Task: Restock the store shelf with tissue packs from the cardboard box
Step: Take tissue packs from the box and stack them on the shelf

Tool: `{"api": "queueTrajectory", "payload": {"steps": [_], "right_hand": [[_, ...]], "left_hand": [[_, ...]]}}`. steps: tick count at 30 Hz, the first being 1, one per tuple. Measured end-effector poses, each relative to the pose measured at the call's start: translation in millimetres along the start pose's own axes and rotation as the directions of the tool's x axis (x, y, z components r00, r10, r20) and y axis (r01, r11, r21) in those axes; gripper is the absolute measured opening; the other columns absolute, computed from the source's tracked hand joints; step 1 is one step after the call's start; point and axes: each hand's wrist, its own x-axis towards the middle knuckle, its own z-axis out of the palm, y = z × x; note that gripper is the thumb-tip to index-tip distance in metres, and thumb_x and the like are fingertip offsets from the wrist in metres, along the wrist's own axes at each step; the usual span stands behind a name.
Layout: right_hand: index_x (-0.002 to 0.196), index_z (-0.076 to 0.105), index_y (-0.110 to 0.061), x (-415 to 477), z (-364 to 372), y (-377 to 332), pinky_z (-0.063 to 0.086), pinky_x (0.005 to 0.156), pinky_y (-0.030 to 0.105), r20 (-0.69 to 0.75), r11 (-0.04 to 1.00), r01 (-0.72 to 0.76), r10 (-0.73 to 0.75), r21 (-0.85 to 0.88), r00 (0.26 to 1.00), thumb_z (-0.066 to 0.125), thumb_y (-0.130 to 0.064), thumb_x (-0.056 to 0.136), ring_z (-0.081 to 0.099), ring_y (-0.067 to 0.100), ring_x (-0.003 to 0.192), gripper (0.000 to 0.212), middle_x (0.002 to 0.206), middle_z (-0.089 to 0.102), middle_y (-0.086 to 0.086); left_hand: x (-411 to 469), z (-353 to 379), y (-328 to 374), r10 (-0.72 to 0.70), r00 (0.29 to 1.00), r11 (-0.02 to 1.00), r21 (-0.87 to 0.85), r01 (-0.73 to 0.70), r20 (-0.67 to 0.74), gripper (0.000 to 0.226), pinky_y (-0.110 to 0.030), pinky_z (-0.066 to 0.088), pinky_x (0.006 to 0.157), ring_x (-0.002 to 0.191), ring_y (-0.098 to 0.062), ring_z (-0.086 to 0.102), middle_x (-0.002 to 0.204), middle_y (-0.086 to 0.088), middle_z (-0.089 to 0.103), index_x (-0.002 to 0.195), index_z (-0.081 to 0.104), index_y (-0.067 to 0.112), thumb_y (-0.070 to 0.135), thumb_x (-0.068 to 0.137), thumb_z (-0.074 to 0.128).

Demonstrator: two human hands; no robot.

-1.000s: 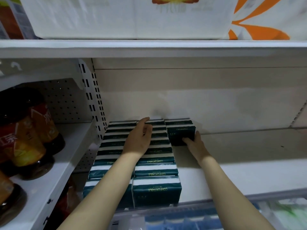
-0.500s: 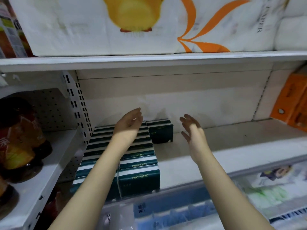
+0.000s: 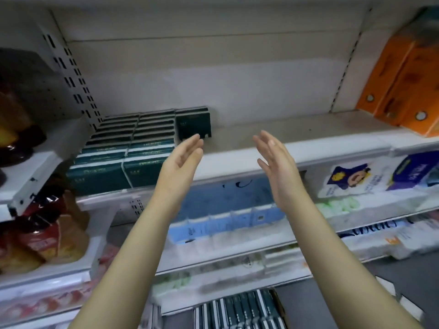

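Nearest and lowest: cardboard box (image 3: 280,309), below and between the forearms, spare packs (image 3: 237,312) on edge inside, rows running front to back. Above it, left hand (image 3: 181,160) and right hand (image 3: 276,160), empty, fingers straight, palms facing (neither touching anything), about equally near the box. Farther: shelf (image 3: 297,134), stocked packs (image 3: 128,148) at left, long sides across, lone pack (image 3: 193,122) starting a third row at the back.

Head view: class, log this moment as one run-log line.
left hand: open, empty | right hand: open, empty | green tissue packs: two rows on shelf, third begun at back | cardboard box: below, packs inside
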Motion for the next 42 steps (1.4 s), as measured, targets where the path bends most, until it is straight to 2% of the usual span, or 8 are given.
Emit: {"api": "queueTrajectory", "payload": {"steps": [5,11,19,22,26,33,38,42], "right_hand": [[0.137,0.047,-0.026,-41,-35,44,0.032,0.116,0.037,-0.031,0.994,-0.105,0.105,0.011,0.994,0.036,-0.033,0.105,0.048,0.002,0.129,0.034,0.135,0.056,-0.011],[0.122,0.057,-0.032,-77,-49,96,0.036,0.110,0.033,-0.069,0.965,-0.263,0.263,0.006,0.962,0.047,-0.048,0.084,0.050,0.004,0.127,0.042,0.138,0.056,-0.007],[0.111,0.066,-0.031,-107,-34,171,0.037,0.112,0.037,-0.178,0.897,-0.440,0.426,-0.049,0.887,0.041,-0.028,0.103,0.055,0.002,0.122,0.027,0.123,0.066,-0.014],[0.111,0.069,-0.029,-128,-27,205,0.039,0.109,0.033,-0.208,0.862,-0.506,0.489,-0.034,0.847,0.051,-0.038,0.095,0.057,0.003,0.119,0.025,0.120,0.068,-0.014],[0.118,0.067,-0.028,-163,-19,261,0.039,0.106,0.027,-0.210,0.786,-0.616,0.595,-0.048,0.776,0.059,-0.051,0.076,0.054,0.002,0.123,0.049,0.127,0.064,-0.012],[0.114,0.066,-0.035,-214,-24,368,0.037,0.107,0.030,-0.290,0.586,-0.810,0.770,-0.034,0.569,0.058,-0.054,0.075,0.052,0.006,0.123,0.045,0.129,0.061,-0.015],[0.120,0.066,-0.031,-237,-26,435,0.037,0.104,0.030,-0.280,0.522,-0.851,0.810,-0.056,0.515,0.060,-0.047,0.089,0.053,0.007,0.122,0.035,0.127,0.062,-0.014],[0.127,0.063,-0.025,-249,-25,492,0.037,0.107,0.030,-0.258,0.469,-0.881,0.846,-0.056,0.467,0.059,-0.042,0.093,0.052,0.007,0.122,0.038,0.129,0.060,-0.012]], "left_hand": [[-47,23,-34,-0.093,0.996,0.996,0.004,0.093,0.006,0.032,-0.035,0.040,0.111,0.122,0.000,0.053,0.130,0.014,0.059,0.131,0.053,0.029,0.020,0.100,0.051],[-87,20,-85,-0.236,0.971,0.972,0.009,0.236,0.037,0.031,-0.031,0.042,0.108,0.123,-0.001,0.052,0.126,0.020,0.058,0.127,0.053,0.032,0.017,0.099,0.052],[-109,-18,-171,-0.427,0.902,0.904,0.054,0.424,0.070,0.033,-0.016,0.046,0.096,0.116,0.006,0.055,0.127,0.015,0.061,0.131,0.055,0.025,0.016,0.099,0.053],[-120,-33,-211,-0.528,0.843,0.849,0.077,0.523,0.104,0.031,-0.013,0.045,0.094,0.113,0.003,0.056,0.127,0.011,0.061,0.127,0.056,0.026,0.014,0.099,0.053],[-140,-56,-271,-0.666,0.735,0.745,0.178,0.643,0.128,0.035,-0.007,0.040,0.088,0.118,-0.002,0.054,0.132,0.011,0.058,0.134,0.055,0.022,0.020,0.099,0.053],[-184,-63,-375,-0.838,0.528,0.544,0.248,0.801,0.134,0.041,-0.021,0.038,0.095,0.118,-0.007,0.049,0.140,0.002,0.051,0.141,0.048,0.015,0.023,0.101,0.051],[-214,-52,-451,-0.892,0.438,0.448,0.320,0.835,0.106,0.041,-0.006,0.039,0.076,0.113,-0.007,0.047,0.136,0.000,0.051,0.141,0.046,0.011,0.015,0.101,0.050],[-231,-42,-507,-0.922,0.375,0.384,0.354,0.853,0.097,0.043,-0.019,0.041,0.091,0.119,-0.012,0.051,0.140,-0.001,0.051,0.142,0.046,0.012,0.017,0.099,0.053]]}}
